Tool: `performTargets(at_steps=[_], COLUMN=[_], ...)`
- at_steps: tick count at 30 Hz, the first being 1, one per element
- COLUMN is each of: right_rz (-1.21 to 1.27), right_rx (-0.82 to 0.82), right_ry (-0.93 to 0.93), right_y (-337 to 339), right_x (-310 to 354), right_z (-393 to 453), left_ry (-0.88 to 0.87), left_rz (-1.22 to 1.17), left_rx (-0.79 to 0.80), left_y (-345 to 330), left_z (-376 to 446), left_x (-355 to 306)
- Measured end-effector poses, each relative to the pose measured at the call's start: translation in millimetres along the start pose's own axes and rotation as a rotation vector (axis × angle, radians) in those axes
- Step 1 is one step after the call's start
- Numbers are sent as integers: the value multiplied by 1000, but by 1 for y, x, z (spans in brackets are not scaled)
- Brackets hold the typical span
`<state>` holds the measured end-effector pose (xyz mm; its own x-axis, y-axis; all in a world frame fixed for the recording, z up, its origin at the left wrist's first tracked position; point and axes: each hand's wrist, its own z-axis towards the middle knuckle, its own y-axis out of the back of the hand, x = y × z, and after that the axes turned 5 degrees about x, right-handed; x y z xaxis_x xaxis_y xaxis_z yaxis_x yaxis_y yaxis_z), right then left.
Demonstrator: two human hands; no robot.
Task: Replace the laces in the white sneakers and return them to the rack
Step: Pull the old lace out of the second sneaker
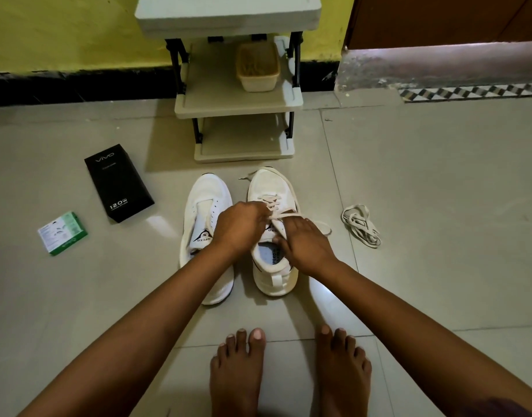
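- On the grey tiled floor (424, 182), directly in front of a small three-shelf plastic rack (239, 97), two white sneakers stand side by side, toes pointing toward the rack.
- The left sneaker (206, 206) sits just in front of the rack's bottom shelf and slightly to its left; its eyelets show no lace and its tongue lies exposed.
- The right sneaker (272, 236) touches or nearly touches the left one, on the side nearer the rack's right leg. A cream lace (284, 216) is threaded across its upper eyelets, with one loose end trailing past its toe toward the rack.
- Both hands meet over the right sneaker's tongue.
- The left hand (242, 225) reaches across the left sneaker, its fingers curled and pinching the lace at the middle of the crossings.
- The right hand (306, 243) lies over the right sneaker's opening, fingers bent down against the lace and eyelet edge; the fingertips are hidden, so whether they pinch the lace or only press it is hard to tell.
- A loose bundle of lace (361, 225) lies on the floor to the right of the rack and sneakers, well apart from both hands.
- A black box (118, 183) lies left of the rack's base, and a small green-and-white box (63, 233) lies farther left still.
- A beige tub (257, 67) sits on the rack's middle shelf.
- Two bare feet (288, 371) rest on the floor on the sneakers' near side, away from the rack.
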<state>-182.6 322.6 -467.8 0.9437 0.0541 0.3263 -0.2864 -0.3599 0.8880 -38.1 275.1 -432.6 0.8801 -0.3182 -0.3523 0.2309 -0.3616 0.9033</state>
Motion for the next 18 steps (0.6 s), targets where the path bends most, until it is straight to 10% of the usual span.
performTargets(at_steps=[4,11,18], right_rz=[5,26,26], right_rx=[-11,-6,-1], right_ry=[-2,-8,-7], right_y=[-1,-3,-3], right_x=[0,-3,-1], right_z=[2,1,3], left_ry=[23,64,-51], left_rz=[28,-752,90], left_rx=[-117,-192,-126], left_y=[-4,13,3], left_z=[0,-10,-3], left_x=[-7,-14,1])
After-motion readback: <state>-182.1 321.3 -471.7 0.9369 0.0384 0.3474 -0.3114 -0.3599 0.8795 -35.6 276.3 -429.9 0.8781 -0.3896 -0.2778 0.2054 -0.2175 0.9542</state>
